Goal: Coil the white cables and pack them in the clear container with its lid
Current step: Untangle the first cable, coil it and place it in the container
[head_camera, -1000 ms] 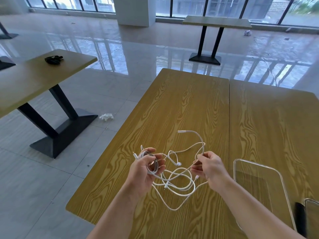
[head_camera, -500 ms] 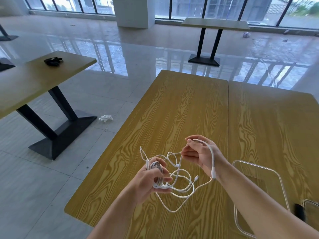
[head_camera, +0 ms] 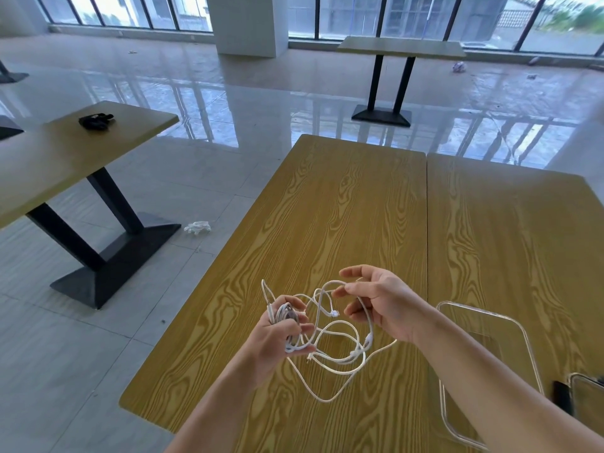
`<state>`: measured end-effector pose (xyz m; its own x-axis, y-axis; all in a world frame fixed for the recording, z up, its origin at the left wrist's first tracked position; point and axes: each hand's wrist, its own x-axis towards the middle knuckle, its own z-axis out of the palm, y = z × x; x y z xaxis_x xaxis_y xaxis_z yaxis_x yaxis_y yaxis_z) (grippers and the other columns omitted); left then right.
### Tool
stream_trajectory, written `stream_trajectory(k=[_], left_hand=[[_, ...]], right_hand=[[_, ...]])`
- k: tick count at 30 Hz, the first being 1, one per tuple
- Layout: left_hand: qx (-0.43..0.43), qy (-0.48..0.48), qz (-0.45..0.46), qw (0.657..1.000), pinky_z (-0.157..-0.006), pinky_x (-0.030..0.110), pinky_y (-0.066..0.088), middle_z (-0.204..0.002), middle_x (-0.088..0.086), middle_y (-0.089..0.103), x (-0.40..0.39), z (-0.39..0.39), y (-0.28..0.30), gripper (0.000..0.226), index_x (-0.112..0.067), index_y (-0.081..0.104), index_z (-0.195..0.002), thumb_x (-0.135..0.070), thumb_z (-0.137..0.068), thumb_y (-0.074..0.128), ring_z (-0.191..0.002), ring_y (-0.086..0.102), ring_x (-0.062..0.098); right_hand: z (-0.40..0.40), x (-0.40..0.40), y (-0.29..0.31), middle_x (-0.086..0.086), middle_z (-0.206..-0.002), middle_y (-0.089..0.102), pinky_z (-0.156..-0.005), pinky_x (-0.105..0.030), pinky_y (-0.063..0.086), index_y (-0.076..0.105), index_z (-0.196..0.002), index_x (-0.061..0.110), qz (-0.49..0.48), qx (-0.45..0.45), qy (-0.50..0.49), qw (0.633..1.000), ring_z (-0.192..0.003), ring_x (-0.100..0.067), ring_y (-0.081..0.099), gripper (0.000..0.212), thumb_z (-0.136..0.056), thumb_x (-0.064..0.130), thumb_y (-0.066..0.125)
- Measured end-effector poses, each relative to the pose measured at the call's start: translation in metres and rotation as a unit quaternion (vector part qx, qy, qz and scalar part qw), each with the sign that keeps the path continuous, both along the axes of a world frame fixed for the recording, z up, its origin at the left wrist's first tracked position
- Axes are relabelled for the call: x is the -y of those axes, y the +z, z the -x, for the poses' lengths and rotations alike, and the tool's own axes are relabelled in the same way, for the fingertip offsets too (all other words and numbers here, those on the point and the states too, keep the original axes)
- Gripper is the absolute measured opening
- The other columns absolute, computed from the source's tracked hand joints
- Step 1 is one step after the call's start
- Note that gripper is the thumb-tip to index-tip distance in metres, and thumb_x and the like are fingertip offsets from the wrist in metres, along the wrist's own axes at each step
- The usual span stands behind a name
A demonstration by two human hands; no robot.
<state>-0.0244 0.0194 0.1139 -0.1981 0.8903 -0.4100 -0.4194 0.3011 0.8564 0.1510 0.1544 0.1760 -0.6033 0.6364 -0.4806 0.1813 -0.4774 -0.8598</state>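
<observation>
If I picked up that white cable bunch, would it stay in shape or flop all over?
Probably flop. The white cables sag in loose loops below the left hand, so they look soft, not stiff. They seem light, since the right hand lifts a strand with only its fingertips. The loops cross each other, so they would likely tangle.

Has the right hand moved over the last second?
Yes. The right hand, pinching the white cable, has risen away from the near table edge, leftward from the clear container.
</observation>
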Motion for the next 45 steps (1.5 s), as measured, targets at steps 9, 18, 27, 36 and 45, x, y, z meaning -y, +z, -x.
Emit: stream_trajectory(k=[9, 18, 27, 36, 45], left_hand=[[0.081, 0.042, 0.005, 0.996, -0.07, 0.044, 0.059, -0.123, 0.029, 0.063, -0.003, -0.003, 0.004, 0.037, -0.012, 0.06, -0.107, 0.001, -0.072, 0.056, -0.1, 0.07, 0.042], [0.122, 0.119, -0.021, 0.985, -0.06, 0.034, 0.058, -0.095, 0.016, 0.07, -0.011, -0.007, 0.015, 0.021, -0.02, 0.062, -0.117, -0.023, -0.103, 0.046, -0.082, 0.072, 0.028], [0.084, 0.127, -0.046, 0.987, -0.069, 0.037, 0.059, -0.093, 0.02, 0.063, -0.02, -0.012, 0.021, 0.029, -0.009, 0.055, -0.11, -0.032, -0.106, 0.039, -0.078, 0.067, 0.027], [0.094, 0.093, -0.056, 0.99, -0.064, 0.04, 0.049, -0.089, 0.013, 0.062, -0.029, -0.015, 0.02, 0.05, -0.014, 0.058, -0.11, -0.056, -0.085, 0.047, -0.074, 0.059, 0.027], [0.102, 0.101, -0.023, 0.989, -0.076, 0.043, 0.049, -0.087, 0.014, 0.061, -0.032, -0.011, 0.012, 0.045, -0.015, 0.059, -0.099, -0.057, -0.084, 0.051, -0.083, 0.059, 0.03]], right_hand=[[0.001, 0.014, -0.007, -0.012, -0.112, 0.076, -0.059, -0.028, 0.055, 0.075, -0.11, 0.011, 0.002, -0.095, 0.057, 0.994, -0.072, -0.019, 0.071, 0.024, -0.097, 0.0, 0.058], [-0.001, 0.024, -0.017, -0.011, -0.102, 0.075, -0.062, -0.029, 0.055, 0.075, -0.111, 0.014, 0.003, -0.141, 0.098, 0.985, -0.07, -0.017, 0.068, 0.027, -0.087, 0.006, 0.066], [0.009, 0.04, -0.019, -0.004, -0.073, 0.071, -0.059, -0.024, 0.05, 0.075, -0.105, 0.025, -0.119, -0.055, 0.121, 0.984, -0.059, -0.013, 0.059, 0.018, -0.095, 0.021, 0.06], [0.018, 0.05, -0.024, 0.018, -0.059, 0.064, -0.053, -0.01, 0.042, 0.077, -0.108, 0.03, -0.284, 0.013, 0.164, 0.945, -0.051, 0.003, 0.055, 0.025, -0.1, 0.016, 0.057], [0.015, 0.048, -0.037, 0.026, -0.072, 0.066, -0.057, -0.013, 0.044, 0.067, -0.088, 0.024, -0.391, 0.018, 0.134, 0.91, -0.058, 0.0, 0.058, 0.008, -0.092, 0.017, 0.07]])
